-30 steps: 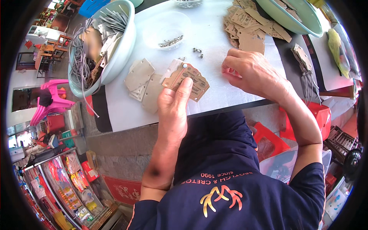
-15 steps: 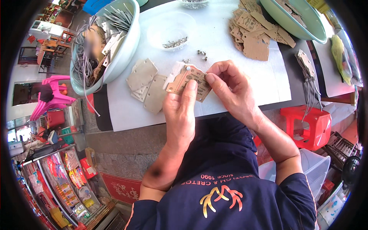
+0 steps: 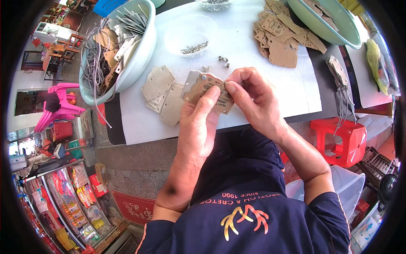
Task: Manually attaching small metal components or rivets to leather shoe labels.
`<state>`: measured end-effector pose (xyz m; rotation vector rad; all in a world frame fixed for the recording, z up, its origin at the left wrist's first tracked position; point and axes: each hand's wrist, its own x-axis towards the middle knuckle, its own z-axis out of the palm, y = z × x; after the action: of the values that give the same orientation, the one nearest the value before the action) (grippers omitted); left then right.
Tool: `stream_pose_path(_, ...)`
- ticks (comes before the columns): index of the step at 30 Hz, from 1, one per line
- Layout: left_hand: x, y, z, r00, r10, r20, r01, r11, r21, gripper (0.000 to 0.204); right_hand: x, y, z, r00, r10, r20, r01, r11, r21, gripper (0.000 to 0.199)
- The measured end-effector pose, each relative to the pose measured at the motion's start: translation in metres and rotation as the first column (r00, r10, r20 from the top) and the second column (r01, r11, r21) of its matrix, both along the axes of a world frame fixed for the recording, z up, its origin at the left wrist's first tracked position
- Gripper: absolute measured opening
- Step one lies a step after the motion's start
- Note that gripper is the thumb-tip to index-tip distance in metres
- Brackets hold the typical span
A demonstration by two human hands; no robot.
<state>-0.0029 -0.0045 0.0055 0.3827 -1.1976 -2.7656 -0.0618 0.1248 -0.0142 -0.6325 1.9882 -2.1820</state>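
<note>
My left hand [image 3: 198, 122] and my right hand [image 3: 253, 99] both grip a small stack of brown cardboard tags [image 3: 203, 86] above the table's near edge. The left thumb presses on the front tag. Thumb and fingers of the right hand pinch the stack's right end. A small metal rivet shows at the stack's top left corner. Just left of the hands, several grey tags [image 3: 163, 91] lie on the white sheet [image 3: 253, 46]. A few loose metal rivets [image 3: 223, 60] lie just beyond the hands.
A pale green bowl [image 3: 141, 53] at the left holds grey strings and tags. A clear dish [image 3: 188, 34] holds rivets. Brown tags [image 3: 281, 38] are piled at the back right beside another green bowl [image 3: 338, 31]. A red stool [image 3: 338, 142] stands below the table, right.
My right hand came back from the right side of the table to the tag stack and now pinches its right end. The left hand kept holding the stack.
</note>
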Motion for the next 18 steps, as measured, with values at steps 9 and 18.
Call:
stream_pose_path(9,0.0,0.009,-0.002,0.986,0.146,-0.086,-0.164,0.945,-0.282,0.019,-0.001,0.007,0.002,0.974,-0.037,-0.222,0.056,0.995,0.079,0.009)
stream_pose_path(18,0.001,0.013,-0.001,0.985,0.119,-0.123,-0.158,0.91,-0.382,0.019,-0.002,0.004,0.0,0.953,-0.075,-0.293,0.105,0.99,0.09,0.007)
